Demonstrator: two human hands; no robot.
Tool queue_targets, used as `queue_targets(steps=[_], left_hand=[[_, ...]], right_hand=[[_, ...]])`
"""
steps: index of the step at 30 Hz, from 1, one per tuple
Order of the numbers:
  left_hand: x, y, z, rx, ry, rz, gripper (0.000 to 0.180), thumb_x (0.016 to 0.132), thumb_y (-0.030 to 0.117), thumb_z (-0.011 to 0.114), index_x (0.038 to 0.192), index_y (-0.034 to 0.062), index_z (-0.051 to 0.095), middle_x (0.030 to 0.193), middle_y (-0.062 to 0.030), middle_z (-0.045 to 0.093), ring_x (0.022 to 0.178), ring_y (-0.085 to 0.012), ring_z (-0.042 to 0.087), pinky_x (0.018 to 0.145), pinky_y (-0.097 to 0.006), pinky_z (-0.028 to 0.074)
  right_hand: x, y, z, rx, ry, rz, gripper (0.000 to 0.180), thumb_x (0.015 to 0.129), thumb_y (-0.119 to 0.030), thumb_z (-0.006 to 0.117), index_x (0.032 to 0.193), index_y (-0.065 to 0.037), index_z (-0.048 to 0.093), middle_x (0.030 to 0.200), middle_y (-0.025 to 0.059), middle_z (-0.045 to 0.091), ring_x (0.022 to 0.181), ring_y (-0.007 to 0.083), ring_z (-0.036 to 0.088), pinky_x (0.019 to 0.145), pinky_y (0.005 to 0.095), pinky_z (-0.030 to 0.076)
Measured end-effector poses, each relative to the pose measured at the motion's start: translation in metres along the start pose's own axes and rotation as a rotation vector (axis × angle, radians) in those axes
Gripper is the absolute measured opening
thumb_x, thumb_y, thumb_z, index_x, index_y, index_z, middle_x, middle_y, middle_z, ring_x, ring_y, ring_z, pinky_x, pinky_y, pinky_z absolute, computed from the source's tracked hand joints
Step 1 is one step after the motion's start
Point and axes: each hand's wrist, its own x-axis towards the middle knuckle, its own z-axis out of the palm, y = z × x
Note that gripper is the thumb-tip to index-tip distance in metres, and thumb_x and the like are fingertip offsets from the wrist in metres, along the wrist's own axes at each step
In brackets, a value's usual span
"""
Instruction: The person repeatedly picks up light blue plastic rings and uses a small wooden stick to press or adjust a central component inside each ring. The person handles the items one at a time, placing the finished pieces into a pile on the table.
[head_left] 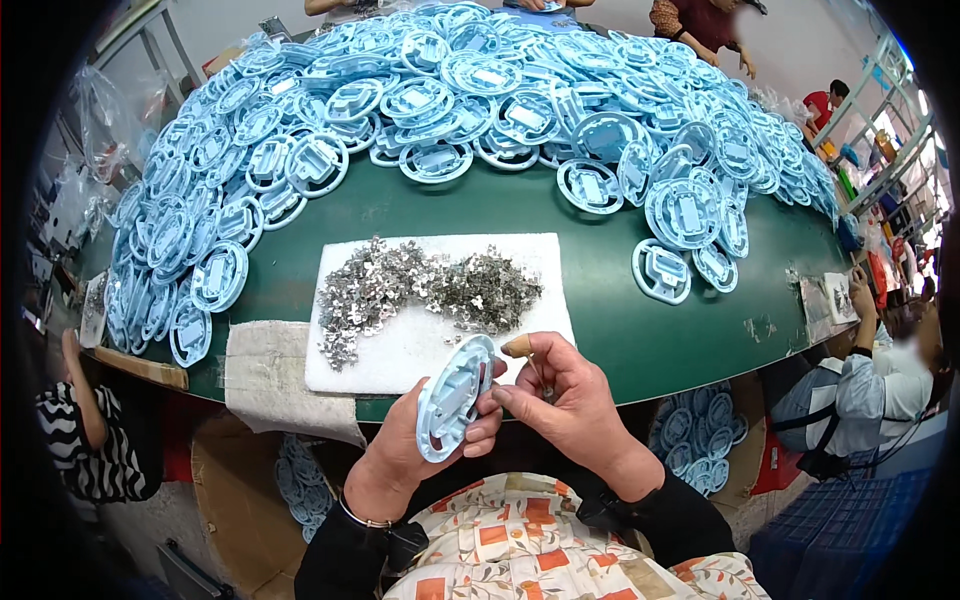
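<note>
Light-blue oval plastic housing (450,400) stands tilted on edge in the left hand (398,440), whose fingers are closed around it, just left of the right hand (575,405). That right hand is half curled, thumb and index fingertips apart; something thin shows between them, too small to tell whether it is gripped. Just beyond both hands, small metal clips (485,290) lie heaped on a white foam board (400,372).

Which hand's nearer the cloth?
Left. The left hand is close to the right of the cloth, holding a blue disc; the right hand is farther right.
</note>
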Motion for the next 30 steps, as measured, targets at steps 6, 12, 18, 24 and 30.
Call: queue_targets(steps=[6,12,18,24,30], left_hand=[[-0.001,-0.003,0.002,0.141,-0.011,0.001,0.042,0.107,0.025,0.039,0.139,-0.0012,0.047,0.094,-0.0067,0.054,0.075,-0.0150,0.049,0.064,-0.029,0.044],[-0.003,-0.008,-0.003,0.006,-0.058,-0.035,0.043,0.105,0.028,0.048,0.139,0.0009,0.048,0.098,-0.0102,0.056,0.071,-0.0166,0.053,0.063,-0.029,0.045],[-0.018,-0.003,-0.020,-0.145,-0.219,-0.039,0.080,0.092,0.055,0.064,0.144,-0.0020,0.044,0.105,-0.0139,0.058,0.072,-0.0166,0.058,0.061,-0.028,0.048],[-0.110,0.025,-0.042,-0.025,-0.063,0.178,0.091,0.082,0.054,0.075,0.144,-0.0036,0.042,0.110,-0.0169,0.058,0.073,-0.0166,0.058,0.059,-0.028,0.049],[-0.227,0.039,-0.075,-0.027,0.171,0.434,0.083,0.086,0.051,0.071,0.144,-0.0028,0.044,0.110,-0.0172,0.058,0.076,-0.0194,0.057,0.060,-0.028,0.047]], right_hand=[[0.007,-0.014,-0.003,-0.150,-0.062,0.069,0.029,0.088,-0.011,0.077,0.112,-0.003,0.063,0.069,-0.0046,0.055,0.062,0.0015,0.049,0.058,0.0205,0.042],[0.013,-0.004,-0.005,0.220,-0.174,0.259,0.023,0.093,-0.013,0.075,0.110,-0.003,0.064,0.074,-0.0070,0.058,0.066,-0.0011,0.050,0.059,0.0178,0.041],[0.005,-0.003,-0.013,0.230,-0.157,0.278,0.024,0.099,-0.014,0.067,0.119,-0.001,0.064,0.080,-0.0077,0.058,0.067,-0.0017,0.046,0.057,0.0157,0.035],[0.004,0.006,-0.026,0.069,-0.003,0.127,0.013,0.101,-0.011,0.062,0.102,0.001,0.067,0.072,-0.0076,0.055,0.055,-0.0009,0.042,0.049,0.0170,0.031],[0.010,0.012,-0.042,0.024,0.062,-0.002,0.017,0.102,-0.016,0.063,0.100,0.001,0.065,0.069,-0.0060,0.052,0.052,-0.0002,0.041,0.047,0.0170,0.031]])
